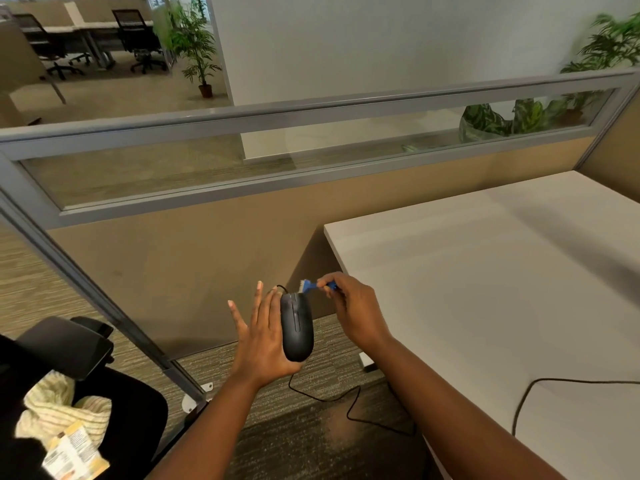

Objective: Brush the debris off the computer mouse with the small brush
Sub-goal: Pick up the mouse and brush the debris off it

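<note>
At the bottom of my view, toward 7 o'clock, I see a black office chair (86, 393) with a striped cloth (65, 407) and a printed paper packet (72, 452) lying on its seat. My two forearms reach up from 6 o'clock over the carpeted floor (311, 420). My left hand (263, 337) carries the black computer mouse (297, 327) in the air off the edge of the counter (502, 289), just below the middle of the frame; the mouse rests against the palm with its front end pointing toward 12 o'clock, the heel of the hand cupping its rear, and the fingers (258, 299) are straight and spread apart rather than wrapped around it. The mouse cable (349, 407) drops from the mouse, loops over the carpet and runs toward 4 o'clock up onto the counter. Just at 1 o'clock of the mouse, my right hand (356, 313) pinches the handle of the small blue brush (311, 286), fingers curled and clamped on it, and the pale bristle end touches or sits just at the front right corner of the mouse; I cannot tell whether the bristles press on it. The white counter fills the right side from 2 to 5 o'clock. Beyond the hands stands a tan partition (207, 244) topped by a glass strip in a grey frame. Further off, at 11 o'clock, are a potted plant (197, 46), desks and office chairs, and at 2 o'clock more leafy plants (519, 116).
</note>
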Action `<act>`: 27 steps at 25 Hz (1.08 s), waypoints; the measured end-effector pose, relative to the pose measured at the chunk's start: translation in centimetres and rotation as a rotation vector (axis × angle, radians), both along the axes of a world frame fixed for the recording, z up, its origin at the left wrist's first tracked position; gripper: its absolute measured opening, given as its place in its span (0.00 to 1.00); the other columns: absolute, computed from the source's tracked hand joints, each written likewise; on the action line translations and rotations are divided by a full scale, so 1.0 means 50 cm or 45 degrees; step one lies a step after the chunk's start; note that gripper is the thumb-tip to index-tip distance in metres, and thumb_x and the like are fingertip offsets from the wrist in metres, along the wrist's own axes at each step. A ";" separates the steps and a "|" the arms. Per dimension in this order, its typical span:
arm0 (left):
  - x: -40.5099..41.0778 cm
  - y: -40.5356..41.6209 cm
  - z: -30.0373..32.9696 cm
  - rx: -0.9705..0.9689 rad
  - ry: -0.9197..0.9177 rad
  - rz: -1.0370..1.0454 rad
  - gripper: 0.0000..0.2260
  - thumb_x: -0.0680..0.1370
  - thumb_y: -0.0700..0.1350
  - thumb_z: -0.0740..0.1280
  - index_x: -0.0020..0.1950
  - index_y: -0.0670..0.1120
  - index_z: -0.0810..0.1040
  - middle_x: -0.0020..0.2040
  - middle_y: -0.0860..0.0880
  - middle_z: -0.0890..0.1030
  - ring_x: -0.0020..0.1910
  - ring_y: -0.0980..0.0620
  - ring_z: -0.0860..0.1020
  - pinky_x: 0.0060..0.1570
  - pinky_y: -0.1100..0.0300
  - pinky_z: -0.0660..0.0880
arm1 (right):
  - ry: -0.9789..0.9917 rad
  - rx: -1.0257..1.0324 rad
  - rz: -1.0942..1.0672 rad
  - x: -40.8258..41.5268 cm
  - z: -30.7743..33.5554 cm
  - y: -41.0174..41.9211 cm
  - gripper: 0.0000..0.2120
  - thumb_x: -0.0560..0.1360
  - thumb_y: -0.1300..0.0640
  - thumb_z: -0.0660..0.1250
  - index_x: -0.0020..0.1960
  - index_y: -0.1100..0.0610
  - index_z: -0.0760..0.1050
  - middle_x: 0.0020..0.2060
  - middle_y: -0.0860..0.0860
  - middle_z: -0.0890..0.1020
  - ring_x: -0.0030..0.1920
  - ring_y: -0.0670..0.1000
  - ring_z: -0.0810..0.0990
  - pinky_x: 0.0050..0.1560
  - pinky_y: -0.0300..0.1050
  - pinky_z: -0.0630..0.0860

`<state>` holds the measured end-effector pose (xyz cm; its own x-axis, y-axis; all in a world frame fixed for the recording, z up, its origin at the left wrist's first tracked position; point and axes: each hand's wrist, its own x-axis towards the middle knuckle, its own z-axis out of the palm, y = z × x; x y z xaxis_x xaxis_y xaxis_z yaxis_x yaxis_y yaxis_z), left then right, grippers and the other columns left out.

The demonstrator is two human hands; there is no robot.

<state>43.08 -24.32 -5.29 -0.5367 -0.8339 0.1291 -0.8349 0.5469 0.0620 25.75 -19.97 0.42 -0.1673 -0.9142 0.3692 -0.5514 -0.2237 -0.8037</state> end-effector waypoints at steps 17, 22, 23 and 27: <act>0.013 0.000 -0.006 -0.029 0.012 0.004 0.55 0.56 0.68 0.71 0.70 0.34 0.60 0.71 0.37 0.63 0.73 0.44 0.45 0.61 0.26 0.42 | -0.066 0.055 0.092 0.010 0.004 0.003 0.07 0.76 0.65 0.60 0.48 0.58 0.76 0.44 0.50 0.81 0.42 0.41 0.77 0.45 0.36 0.75; 0.004 0.007 -0.003 -0.044 0.013 -0.039 0.56 0.55 0.69 0.71 0.70 0.34 0.59 0.71 0.37 0.64 0.73 0.43 0.48 0.60 0.27 0.42 | -0.192 0.041 0.015 -0.008 0.003 0.006 0.08 0.76 0.65 0.60 0.49 0.57 0.77 0.44 0.52 0.82 0.44 0.50 0.81 0.48 0.49 0.80; 0.003 0.007 -0.002 -0.046 0.026 -0.044 0.56 0.55 0.69 0.70 0.70 0.35 0.59 0.71 0.38 0.64 0.73 0.43 0.48 0.60 0.27 0.42 | -0.221 0.044 0.046 -0.009 0.003 0.007 0.08 0.76 0.65 0.60 0.48 0.57 0.76 0.44 0.52 0.82 0.45 0.52 0.81 0.49 0.51 0.80; 0.001 0.011 0.000 -0.044 0.053 -0.065 0.57 0.55 0.69 0.71 0.71 0.38 0.54 0.71 0.37 0.64 0.73 0.44 0.47 0.61 0.28 0.41 | -0.211 0.067 0.028 -0.009 0.001 0.006 0.08 0.76 0.66 0.61 0.49 0.57 0.77 0.45 0.54 0.83 0.47 0.54 0.81 0.51 0.54 0.80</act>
<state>43.13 -23.79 -5.28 -0.5720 -0.8001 0.1807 -0.8028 0.5913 0.0767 25.31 -19.70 0.47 -0.2020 -0.9356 0.2896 -0.4055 -0.1892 -0.8943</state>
